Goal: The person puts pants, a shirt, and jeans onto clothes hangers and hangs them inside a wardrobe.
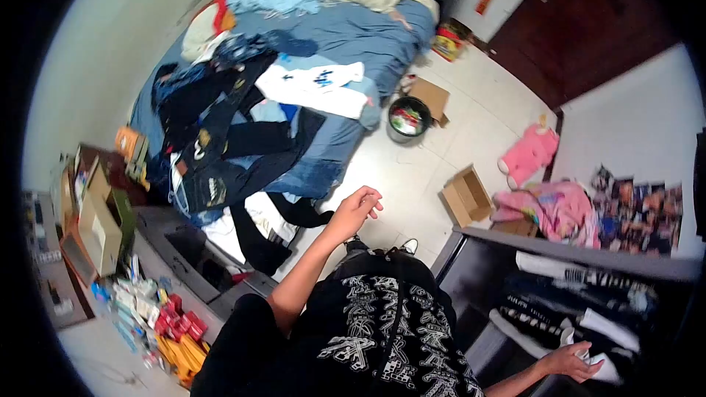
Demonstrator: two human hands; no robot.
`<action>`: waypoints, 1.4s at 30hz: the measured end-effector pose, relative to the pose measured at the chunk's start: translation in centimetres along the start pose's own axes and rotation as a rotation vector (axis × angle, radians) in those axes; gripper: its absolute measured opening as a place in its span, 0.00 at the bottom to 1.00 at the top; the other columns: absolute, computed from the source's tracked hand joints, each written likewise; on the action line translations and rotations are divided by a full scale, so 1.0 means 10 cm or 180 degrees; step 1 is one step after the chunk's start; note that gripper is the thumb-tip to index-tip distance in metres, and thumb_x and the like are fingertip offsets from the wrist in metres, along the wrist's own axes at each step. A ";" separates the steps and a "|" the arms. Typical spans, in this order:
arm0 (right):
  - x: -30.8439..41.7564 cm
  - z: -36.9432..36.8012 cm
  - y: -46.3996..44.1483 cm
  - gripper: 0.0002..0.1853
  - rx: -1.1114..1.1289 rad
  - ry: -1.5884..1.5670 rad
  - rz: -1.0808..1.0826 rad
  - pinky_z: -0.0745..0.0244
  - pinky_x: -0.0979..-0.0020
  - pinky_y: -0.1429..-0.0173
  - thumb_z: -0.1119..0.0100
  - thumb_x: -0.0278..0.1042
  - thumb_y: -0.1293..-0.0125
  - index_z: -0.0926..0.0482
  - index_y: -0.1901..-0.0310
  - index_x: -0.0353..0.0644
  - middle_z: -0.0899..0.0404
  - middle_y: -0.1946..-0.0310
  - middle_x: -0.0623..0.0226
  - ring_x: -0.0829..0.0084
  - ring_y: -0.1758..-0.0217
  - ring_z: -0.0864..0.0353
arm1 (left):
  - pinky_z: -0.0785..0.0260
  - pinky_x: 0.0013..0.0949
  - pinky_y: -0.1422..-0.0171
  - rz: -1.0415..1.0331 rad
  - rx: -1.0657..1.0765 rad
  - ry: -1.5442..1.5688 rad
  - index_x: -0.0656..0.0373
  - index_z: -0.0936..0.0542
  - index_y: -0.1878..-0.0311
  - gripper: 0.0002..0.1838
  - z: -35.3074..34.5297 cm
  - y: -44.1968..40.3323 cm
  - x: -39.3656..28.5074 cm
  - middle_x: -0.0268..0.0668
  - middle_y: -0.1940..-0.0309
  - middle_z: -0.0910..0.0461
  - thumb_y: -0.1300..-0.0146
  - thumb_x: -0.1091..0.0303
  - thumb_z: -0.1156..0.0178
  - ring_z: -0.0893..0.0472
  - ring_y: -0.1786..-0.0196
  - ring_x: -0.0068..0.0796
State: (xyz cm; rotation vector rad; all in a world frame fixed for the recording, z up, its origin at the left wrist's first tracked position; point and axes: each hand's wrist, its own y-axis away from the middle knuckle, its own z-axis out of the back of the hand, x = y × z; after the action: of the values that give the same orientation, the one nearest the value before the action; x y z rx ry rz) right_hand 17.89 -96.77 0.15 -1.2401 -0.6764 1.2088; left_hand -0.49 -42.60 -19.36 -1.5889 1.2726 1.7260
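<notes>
My left hand is held in the air over the floor beside the bed, its fingers loosely bent and slightly apart with nothing in them. At the lower right, my right hand reaches into a dark wardrobe compartment, its fingers closed on a piece of white cloth. Around it lie folded dark and white clothes on the shelf. Nearest my left hand, black and white garments hang over the bed's edge. A white printed shirt and several dark trousers are spread on the bed.
The blue-sheeted bed stands ahead. On the tiled floor are a bin, an open cardboard box and a pink plush toy. A pink blanket lies above the wardrobe. Drawers and a cluttered desk are at left.
</notes>
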 end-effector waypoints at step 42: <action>6.79 3.30 3.12 0.16 0.4712 -0.3354 0.7706 0.25 0.58 0.50 0.41 0.30 0.36 0.26 0.47 0.36 0.19 0.61 0.52 0.52 0.56 0.19 | 0.27 0.48 0.50 0.2284 -0.3954 0.0051 0.63 0.23 0.54 0.20 2.81 0.94 3.91 0.48 0.57 0.18 0.38 0.55 0.38 0.19 0.55 0.52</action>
State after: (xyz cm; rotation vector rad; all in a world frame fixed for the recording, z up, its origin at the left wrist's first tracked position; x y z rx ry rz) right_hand -2.23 -25.78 -34.89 0.7720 1.6809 3.0763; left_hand -31.25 -32.42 -56.23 -1.7578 0.7647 3.3788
